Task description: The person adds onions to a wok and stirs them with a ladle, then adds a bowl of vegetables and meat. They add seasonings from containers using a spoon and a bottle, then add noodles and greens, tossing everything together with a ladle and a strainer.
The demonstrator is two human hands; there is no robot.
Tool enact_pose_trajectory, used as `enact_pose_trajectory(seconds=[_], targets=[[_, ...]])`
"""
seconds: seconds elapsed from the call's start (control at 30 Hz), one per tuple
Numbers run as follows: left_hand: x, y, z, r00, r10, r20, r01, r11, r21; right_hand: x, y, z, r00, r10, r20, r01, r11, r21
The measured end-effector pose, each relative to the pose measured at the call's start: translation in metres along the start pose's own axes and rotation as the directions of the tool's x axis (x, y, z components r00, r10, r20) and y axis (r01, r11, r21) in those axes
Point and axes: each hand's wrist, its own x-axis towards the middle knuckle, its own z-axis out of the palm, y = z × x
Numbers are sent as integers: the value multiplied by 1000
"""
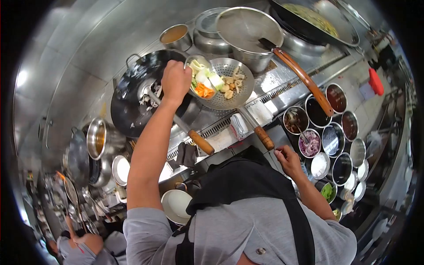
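My left hand (pixel 176 81) grips the rim of a small clear bowl (pixel 193 85) of cut cabbage and carrot, tilted beside a perforated strainer ladle (pixel 221 99). Pale mushroom-like pieces (pixel 232 84) lie in the ladle. Its wooden handle (pixel 264 138) points toward me, and my right hand (pixel 289 161) is closed at the handle's tip. Left of the ladle, a black wok (pixel 123 110) holds purple onion-like pieces (pixel 148 100) and a metal ladle with a wooden handle (pixel 201 142). My left forearm hides part of the wok.
A wide round sieve (pixel 249 26) sits on a pot, with a long wooden-handled utensil (pixel 304 75) across it. Sauce and ingredient containers (pixel 332 139) stand at right. Another wok (pixel 309 20) is at the upper right. Another person (pixel 79 247) is at the lower left.
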Motion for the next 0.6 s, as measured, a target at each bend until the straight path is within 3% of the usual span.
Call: enact_pose_trajectory(seconds=[0.03, 0.13, 0.23, 0.3, 0.33, 0.4, 0.43, 0.47, 0.5, 0.53, 0.6], targets=[[7, 13, 7, 996, 81, 48, -85, 991, 106, -5, 17, 5, 1000, 29, -11, -28, 999, 16], [20, 28, 26, 939, 320, 128, -340, 922, 184, -23, 68, 13, 987, 154, 39, -150, 985, -80], [29, 43, 25, 902, 398, 165, -428, 871, 239, -57, 186, 40, 963, 264, -53, -269, 952, -149], [28, 50, 30, 889, 427, 168, -457, 853, 253, -86, 270, 51, 893, 449, 9, -441, 882, -167], [26, 52, 33, 882, 434, 184, -470, 842, 266, -105, 292, 47, 858, 499, 122, -426, 824, -373], [24, 57, 40, 872, 442, 209, -487, 821, 297, -131, 315, 42, 678, 719, 153, -652, 684, -326], [25, 56, 45, 872, 446, 202, -489, 819, 302, -141, 323, 43, 504, 845, 180, -854, 519, -44], [25, 51, 52, 871, 451, 198, -492, 815, 307, -150, 329, 43, 307, 931, 198, -938, 262, 227], [20, 49, 54, 872, 447, 202, -490, 815, 311, -156, 335, 44, 244, 946, 212, -929, 166, 330], [13, 47, 55, 871, 434, 228, -489, 813, 318, -156, 343, 45, 262, 936, 235, -910, 159, 382], [13, 52, 55, 868, 423, 261, -492, 804, 334, -154, 376, 55, 397, 870, 293, -846, 224, 483]])
